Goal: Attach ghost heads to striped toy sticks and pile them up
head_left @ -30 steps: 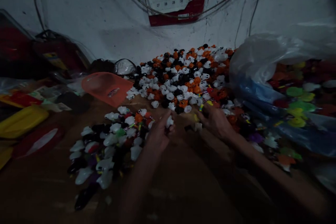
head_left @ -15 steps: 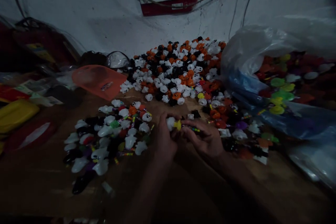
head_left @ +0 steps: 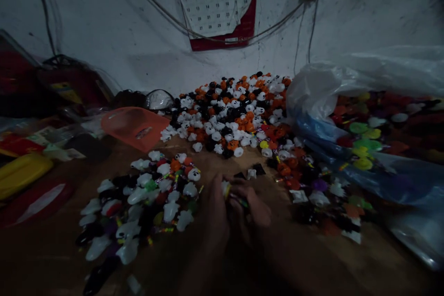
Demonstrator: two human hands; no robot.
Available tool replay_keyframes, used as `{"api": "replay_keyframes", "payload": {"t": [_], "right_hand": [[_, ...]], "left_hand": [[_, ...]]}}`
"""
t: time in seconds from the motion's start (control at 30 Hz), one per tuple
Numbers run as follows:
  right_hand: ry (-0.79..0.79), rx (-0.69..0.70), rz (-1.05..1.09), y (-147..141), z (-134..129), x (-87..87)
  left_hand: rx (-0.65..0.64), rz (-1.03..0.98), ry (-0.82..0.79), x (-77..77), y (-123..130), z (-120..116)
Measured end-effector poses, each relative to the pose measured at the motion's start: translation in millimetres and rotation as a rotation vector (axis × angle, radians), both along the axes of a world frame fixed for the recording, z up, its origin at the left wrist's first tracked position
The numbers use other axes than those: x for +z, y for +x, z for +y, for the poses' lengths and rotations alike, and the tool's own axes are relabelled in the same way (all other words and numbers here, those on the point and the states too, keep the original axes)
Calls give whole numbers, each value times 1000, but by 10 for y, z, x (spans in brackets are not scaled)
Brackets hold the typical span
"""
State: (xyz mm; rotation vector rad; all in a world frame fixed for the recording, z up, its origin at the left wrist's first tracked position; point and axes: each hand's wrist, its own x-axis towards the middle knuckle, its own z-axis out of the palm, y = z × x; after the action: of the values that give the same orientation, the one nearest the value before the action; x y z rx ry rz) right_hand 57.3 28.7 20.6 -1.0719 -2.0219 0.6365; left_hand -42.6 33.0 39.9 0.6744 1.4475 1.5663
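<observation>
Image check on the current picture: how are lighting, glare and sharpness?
Head view: dim, the wall brighter than the tabletop, lower middle nearly black; head view: soft sheen on the plastic bag, no harsh glare; head view: left hand and right hand blurred, the small piece between them indistinct.

There are one left hand, one right hand, one calendar and uncountably many small figures.
</observation>
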Motion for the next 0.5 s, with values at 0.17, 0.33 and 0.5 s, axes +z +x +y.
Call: {"api": "replay_keyframes", "payload": {"t": [0.17, 0.33, 0.5], "right_hand": [[-38, 170, -227, 76, 174, 14], [-9, 90, -491, 346, 660, -84], [142, 1, -693, 61, 1153, 108]], "left_hand": [[133, 829, -94, 393, -950, 66], [19, 1555, -362, 339, -1135, 445], [-235, 1722, -248, 216, -850, 1103]]}}
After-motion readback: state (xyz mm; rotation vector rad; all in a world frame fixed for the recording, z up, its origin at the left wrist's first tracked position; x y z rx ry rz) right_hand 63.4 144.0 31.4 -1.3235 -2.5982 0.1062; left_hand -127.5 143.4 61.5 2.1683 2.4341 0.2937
